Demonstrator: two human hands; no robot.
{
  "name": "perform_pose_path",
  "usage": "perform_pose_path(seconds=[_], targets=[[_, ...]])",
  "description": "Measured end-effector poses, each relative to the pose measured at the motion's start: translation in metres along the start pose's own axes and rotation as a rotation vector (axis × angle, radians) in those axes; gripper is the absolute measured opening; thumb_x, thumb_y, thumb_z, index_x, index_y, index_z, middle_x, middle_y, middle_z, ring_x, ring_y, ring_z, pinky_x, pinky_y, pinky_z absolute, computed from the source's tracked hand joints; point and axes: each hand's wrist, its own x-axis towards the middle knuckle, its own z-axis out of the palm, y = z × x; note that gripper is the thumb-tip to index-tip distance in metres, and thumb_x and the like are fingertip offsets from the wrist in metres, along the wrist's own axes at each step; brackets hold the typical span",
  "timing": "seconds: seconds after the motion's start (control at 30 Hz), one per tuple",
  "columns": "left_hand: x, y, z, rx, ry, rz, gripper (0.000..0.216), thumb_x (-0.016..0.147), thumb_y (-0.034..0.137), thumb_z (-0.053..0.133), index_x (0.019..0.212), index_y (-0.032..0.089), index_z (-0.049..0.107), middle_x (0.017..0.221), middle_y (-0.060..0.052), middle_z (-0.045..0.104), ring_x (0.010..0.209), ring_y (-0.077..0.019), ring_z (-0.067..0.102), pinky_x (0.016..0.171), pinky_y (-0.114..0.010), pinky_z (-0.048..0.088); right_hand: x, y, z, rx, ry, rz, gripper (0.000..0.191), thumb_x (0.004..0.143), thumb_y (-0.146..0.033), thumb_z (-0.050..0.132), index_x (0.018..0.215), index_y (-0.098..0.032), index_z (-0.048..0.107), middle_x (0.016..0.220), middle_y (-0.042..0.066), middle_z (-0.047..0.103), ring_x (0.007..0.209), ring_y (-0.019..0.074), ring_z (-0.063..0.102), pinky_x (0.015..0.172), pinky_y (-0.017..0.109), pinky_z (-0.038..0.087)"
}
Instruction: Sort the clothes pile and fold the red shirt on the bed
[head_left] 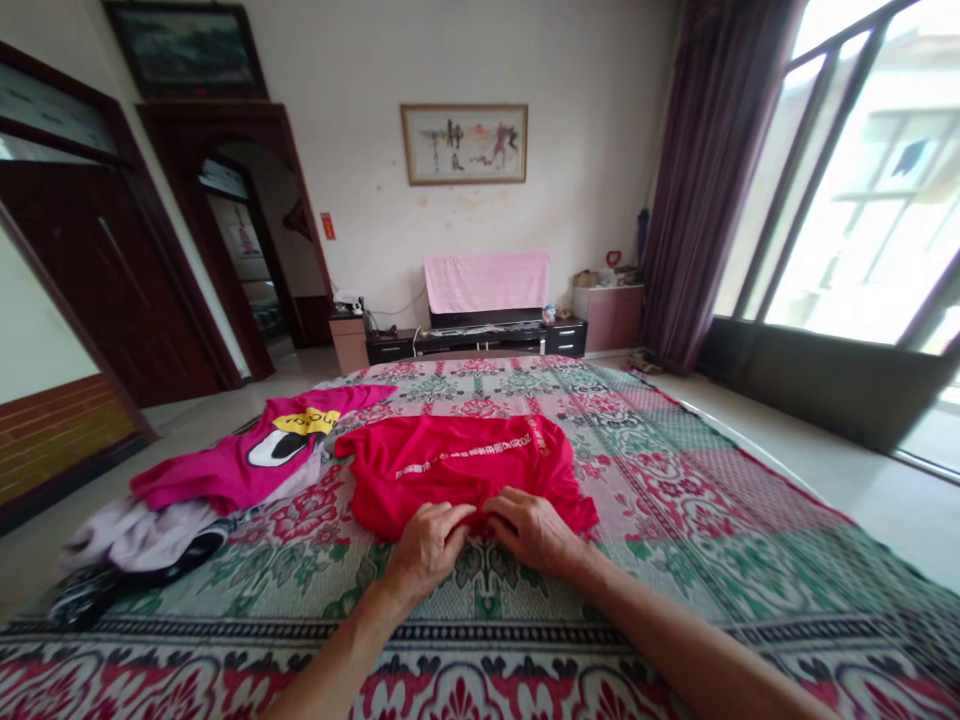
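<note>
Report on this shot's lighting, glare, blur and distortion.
Head view: bright daylight washes out the window at right; head view: the wide lens seems to stretch the edges, so the door at left leans; head view: the outer edges look soft, while the left hand, right hand and red shirt are clearer, though the shirt's smaller lettering is hard to read.

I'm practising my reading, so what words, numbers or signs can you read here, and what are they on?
"静", probably, on the framed picture; its other characters are too small.
Possibly "202…" on the red garment; the rest is blurred.
Magenta garment: letters too unclear.
Red wall strip: too small.
</note>
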Motion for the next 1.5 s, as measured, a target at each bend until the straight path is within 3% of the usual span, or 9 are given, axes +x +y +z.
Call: perform_pose_path(seconds=[0.17, 0.37, 0.6, 0.7, 0.83, 0.97, 1.13, 1.37, 1.5], targets=[[-0.001, 0.001, -0.005, -0.027, 0.020, -0.024, 0.038, 0.084, 0.021, 0.049, 0.121, 0.024, 0.058, 0.106, -0.007, 0.068, 0.095, -0.0197, 0.062, 0.088, -0.034, 0.047, 0.004, -0.011, 0.011, 0.125, 0.045, 0.037, 0.017, 0.085, -0.017, 0.049, 0.100, -0.020, 0.057, 0.088, 0.004, 0.063, 0.079, 0.0135, 0.059, 0.073, 0.023, 0.047], [0.000, -0.003, -0.011, 0.067, -0.011, -0.019, 0.022, 0.087, 0.024, 0.046, 0.091, 0.022, 0.067, 0.083, -0.005, 0.069, 0.080, -0.0188, 0.062, 0.078, -0.032, 0.046, 0.003, -0.019, 0.001, 0.188, -0.025, -0.071, 0.020, 0.085, -0.016, 0.048, 0.103, -0.019, 0.056, 0.089, 0.005, 0.065, 0.079, 0.0137, 0.060, 0.073, 0.024, 0.048], [-0.007, -0.044, -0.029, 0.223, 0.189, -0.173, 0.022, 0.084, 0.023, 0.045, 0.090, 0.021, 0.066, 0.089, -0.005, 0.071, 0.083, -0.0192, 0.064, 0.082, -0.033, 0.047, -0.003, 0.040, -0.021, 0.038, 0.351, 0.117, 0.016, 0.087, -0.020, 0.044, 0.090, -0.019, 0.059, 0.085, 0.005, 0.066, 0.079, 0.0153, 0.061, 0.075, 0.027, 0.048], [-0.011, -0.059, -0.030, 0.241, 0.198, -0.241, 0.023, 0.083, 0.024, 0.044, 0.091, 0.021, 0.066, 0.092, -0.005, 0.072, 0.084, -0.0196, 0.065, 0.084, -0.033, 0.048, -0.010, 0.055, -0.026, -0.015, 0.385, 0.165, 0.015, 0.085, -0.019, 0.045, 0.084, -0.019, 0.060, 0.076, 0.004, 0.064, 0.070, 0.0142, 0.059, 0.068, 0.026, 0.046], [-0.012, -0.064, -0.028, 0.230, 0.199, -0.268, 0.024, 0.083, 0.024, 0.043, 0.091, 0.021, 0.066, 0.092, -0.005, 0.072, 0.085, -0.0196, 0.065, 0.084, -0.032, 0.048, -0.011, 0.035, -0.028, -0.010, 0.158, 0.079, 0.018, 0.086, -0.021, 0.044, 0.077, -0.018, 0.059, 0.068, 0.002, 0.060, 0.062, 0.0116, 0.053, 0.062, 0.023, 0.043], [-0.011, -0.062, -0.028, 0.196, 0.203, -0.269, 0.025, 0.082, 0.024, 0.043, 0.091, 0.021, 0.066, 0.092, -0.006, 0.072, 0.086, -0.0197, 0.066, 0.084, -0.032, 0.048, -0.006, 0.009, -0.023, -0.042, -0.070, -0.062, 0.014, 0.082, -0.026, 0.053, 0.089, -0.017, 0.061, 0.077, 0.004, 0.062, 0.068, 0.0131, 0.055, 0.066, 0.024, 0.043], [-0.012, -0.064, -0.027, 0.181, 0.196, -0.276, 0.025, 0.083, 0.024, 0.043, 0.092, 0.020, 0.066, 0.094, -0.007, 0.072, 0.087, -0.0206, 0.066, 0.085, -0.033, 0.048, -0.002, -0.003, -0.017, -0.106, -0.157, -0.112, 0.015, 0.081, -0.015, 0.049, 0.083, -0.018, 0.064, 0.077, 0.004, 0.063, 0.072, 0.0143, 0.057, 0.067, 0.024, 0.042], [-0.012, -0.064, -0.026, 0.190, 0.193, -0.270, 0.025, 0.084, 0.023, 0.043, 0.092, 0.019, 0.066, 0.093, -0.007, 0.072, 0.087, -0.0204, 0.066, 0.085, -0.033, 0.048, 0.003, -0.039, -0.010, 0.199, -0.317, -0.117, 0.018, 0.076, -0.011, 0.052, 0.085, -0.017, 0.067, 0.072, -0.001, 0.065, 0.059, 0.0078, 0.053, 0.056, 0.018, 0.040], [-0.012, -0.063, -0.027, 0.185, 0.208, -0.258, 0.025, 0.083, 0.022, 0.043, 0.091, 0.018, 0.066, 0.092, -0.007, 0.072, 0.087, -0.0203, 0.066, 0.084, -0.033, 0.049, 0.003, -0.044, -0.013, 0.284, -0.405, -0.066, 0.018, 0.076, -0.011, 0.052, 0.084, -0.017, 0.068, 0.071, -0.001, 0.065, 0.057, 0.0062, 0.052, 0.055, 0.017, 0.039]])
